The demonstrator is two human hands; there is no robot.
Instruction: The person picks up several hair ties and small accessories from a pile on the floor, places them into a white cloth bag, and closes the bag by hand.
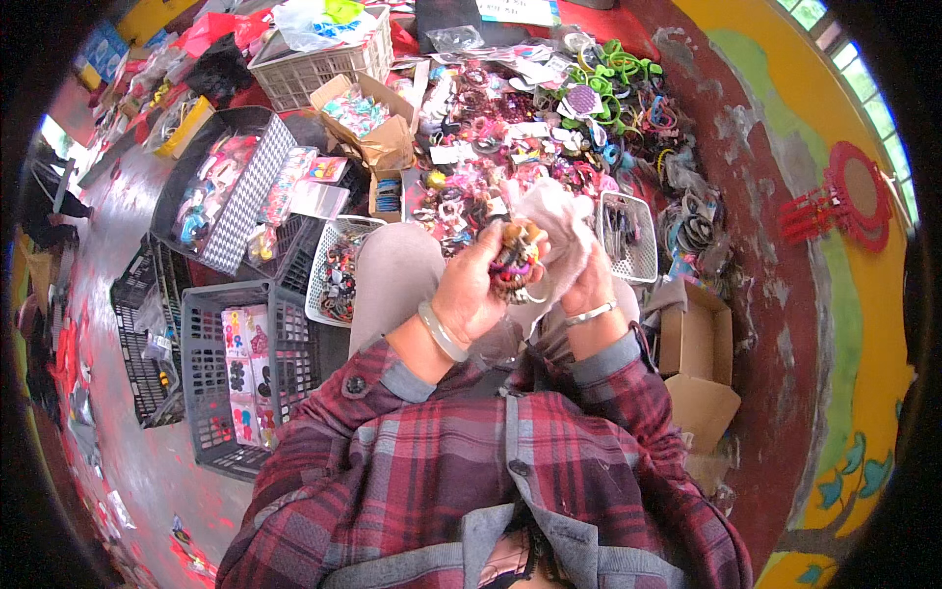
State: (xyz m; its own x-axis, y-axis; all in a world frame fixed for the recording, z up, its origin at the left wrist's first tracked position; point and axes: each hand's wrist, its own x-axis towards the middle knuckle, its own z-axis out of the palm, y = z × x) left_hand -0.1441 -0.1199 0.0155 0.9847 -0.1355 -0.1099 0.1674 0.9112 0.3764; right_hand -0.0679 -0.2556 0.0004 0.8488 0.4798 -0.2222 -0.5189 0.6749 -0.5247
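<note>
Above my knees, my left hand (471,294) is closed round a bunch of hair ties (518,263) in brown, gold, purple and black. My right hand (591,285) grips a crumpled white cloth (557,234), which lies against the right side of the bunch. Its fingers are partly hidden behind the cloth. Just beyond both hands spreads a big pile of hair accessories (491,147), mostly pink, red and dark brown. A white basket (339,299) with small hair ties stands beside my left knee, and another white basket (643,265) stands right of the cloth.
Left are a grey crate (201,393) with carded accessories, a checked bin (245,187) and an opened cardboard box (392,147). A beige crate (324,74) stands at the back. On the right, an open brown carton (699,339) sits near the wall (775,294). Green headbands (613,88) top the pile.
</note>
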